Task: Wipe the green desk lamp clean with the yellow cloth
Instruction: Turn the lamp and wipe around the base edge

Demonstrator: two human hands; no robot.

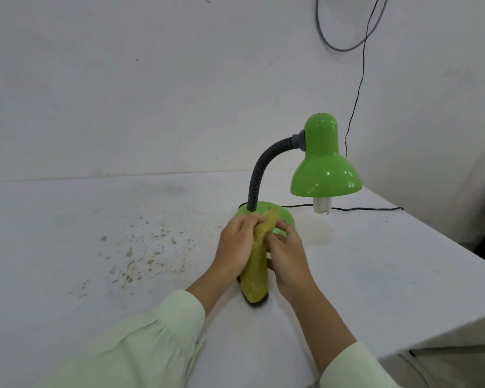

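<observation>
White wall [151, 79] fills the upper half, scuffed; white table [95, 275] fills the lower half, its right edge running diagonally down toward the near right; scatter of brown specks [140, 261] on the tabletop left of centre.

Green desk lamp [321, 152] stands on the table right of centre, near the back; glossy shade [326, 175] faces down, well above the tabletop; white bulb [322, 206] pokes out below its rim; dark ribbed gooseneck [259, 169] arcs from the shade's neck down to the round green base [284, 217]; thin black cord [361, 209] runs along the table behind the bulb and up the wall; grey cable loop [345, 49] hangs on the wall at top right.

Pale green sleeves, left [140, 345] and right [356, 368], enter from the bottom.

Yellow cloth [256, 273] is bunched into a long roll between both hands, just in front of the base; upper tip overlaps the base in view, contact unclear; lower end hangs close to the table.

Left hand [235, 247] has fingers wrapped round the cloth's upper part; right hand [289, 259] has bent fingers and thumb pinching the cloth's right side, index finger over the base's front rim.
</observation>
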